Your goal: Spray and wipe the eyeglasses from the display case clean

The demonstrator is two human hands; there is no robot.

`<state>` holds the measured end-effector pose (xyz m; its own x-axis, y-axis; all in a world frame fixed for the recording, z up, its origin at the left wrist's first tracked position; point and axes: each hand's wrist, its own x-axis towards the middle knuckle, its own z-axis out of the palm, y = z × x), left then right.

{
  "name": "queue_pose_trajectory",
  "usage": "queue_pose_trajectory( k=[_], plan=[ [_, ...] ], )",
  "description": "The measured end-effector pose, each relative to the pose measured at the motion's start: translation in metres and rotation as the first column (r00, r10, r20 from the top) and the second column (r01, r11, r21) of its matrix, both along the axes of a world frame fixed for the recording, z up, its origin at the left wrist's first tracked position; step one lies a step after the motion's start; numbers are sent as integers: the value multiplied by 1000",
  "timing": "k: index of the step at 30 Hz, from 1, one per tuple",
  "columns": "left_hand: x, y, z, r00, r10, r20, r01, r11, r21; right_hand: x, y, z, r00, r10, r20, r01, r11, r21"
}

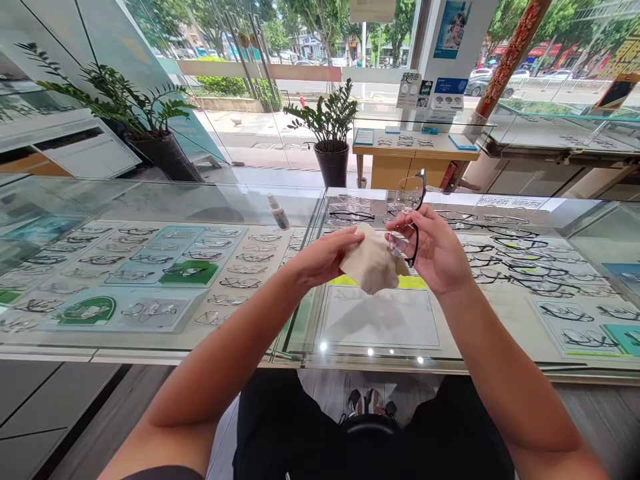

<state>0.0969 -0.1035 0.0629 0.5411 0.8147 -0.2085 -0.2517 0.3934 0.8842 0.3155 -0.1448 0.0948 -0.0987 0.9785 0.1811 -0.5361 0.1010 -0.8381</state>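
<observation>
Probably light, stiff, fragile: black-rimmed clear-lensed eyeglasses [415, 248], best held by rim. Right hand [441, 252]: fingers clamped on frame. Left hand [325, 257]: fingers pinching soft, limp beige cloth [373, 263].

The clear glass tabletop [380, 327] spanned the frame's middle. Above its centre, the soft beige cloth [371, 263] was left of the dark-framed eyeglasses [417, 243]. The small white spray bottle [278, 213] was on the tabletop, farther left and behind; the dark round plant pot [333, 165] was beyond the tabletop, upper centre.
</observation>
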Motion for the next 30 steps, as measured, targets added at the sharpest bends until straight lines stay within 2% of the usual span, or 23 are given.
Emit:
queue_pose_trajectory(
  k=[4,8,12,24,30],
  plan=[
    [-5,4,1,993,11,114,-6,999,-40,-1,0,-2,1000,17,10,-17,1000,23],
    [-8,5,6,963,-65,262,93,991,-97,-5,-1,-4,999,16,38,-17,999,29],
    [-6,4,8,927,-103,359,145,985,-91,-6,-1,-4,999,13,53,-14,1000,27],
    [-1,6,-6,953,-145,266,160,987,-34,-5,-4,-3,996,-2,88,-2,999,43],
    [-2,4,-5,960,-78,268,86,996,-18,-6,-4,-3,996,-12,85,8,999,46]
  ],
)
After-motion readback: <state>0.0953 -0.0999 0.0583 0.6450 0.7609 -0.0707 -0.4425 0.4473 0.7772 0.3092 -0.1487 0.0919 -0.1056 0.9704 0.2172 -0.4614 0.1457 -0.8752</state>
